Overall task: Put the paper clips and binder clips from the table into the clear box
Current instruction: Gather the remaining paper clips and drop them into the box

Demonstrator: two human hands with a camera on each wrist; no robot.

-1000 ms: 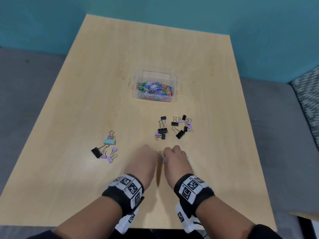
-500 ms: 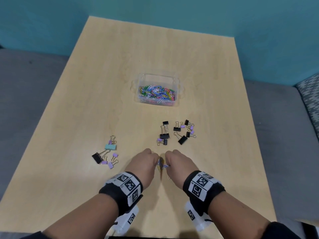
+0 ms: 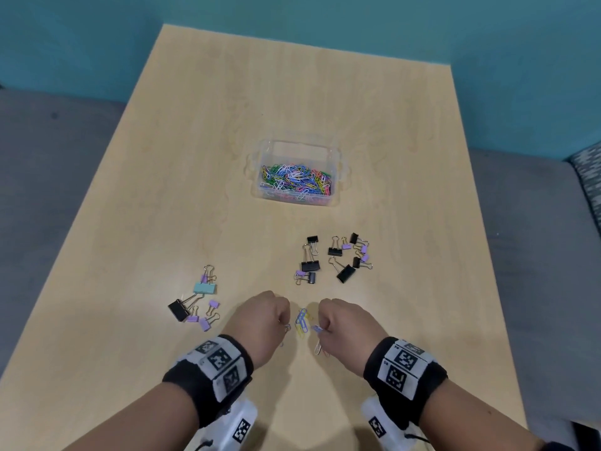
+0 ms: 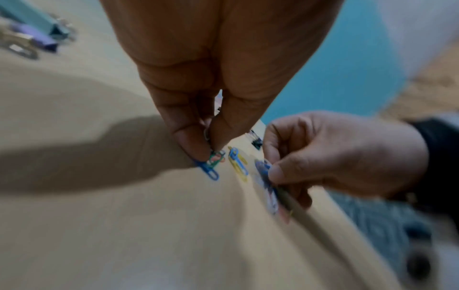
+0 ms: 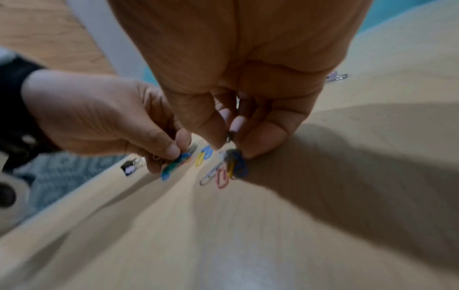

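The clear box [image 3: 338,164] sits mid-table, holding many coloured paper clips. Near the table's front, my left hand [image 3: 267,317] pinches a small bunch of blue and green paper clips [image 4: 211,163]. My right hand [image 3: 338,323] pinches another bunch of clips [image 5: 236,164], with silver and pink ones hanging from it. Between the hands a few blue and yellow clips [image 3: 302,322] lie on the wood. A group of black and purple binder clips [image 3: 335,260] lies just beyond the hands. A second group [image 3: 196,299], with a teal one, lies to the left.
The wooden table [image 3: 162,190] ends at a teal wall at the back. Grey cushion [image 3: 536,255] flanks it on both sides. The front table edge is close behind my wrists.
Both hands drew back toward me and moved apart, each pinching paper clips; a few clips now show on the table between them.
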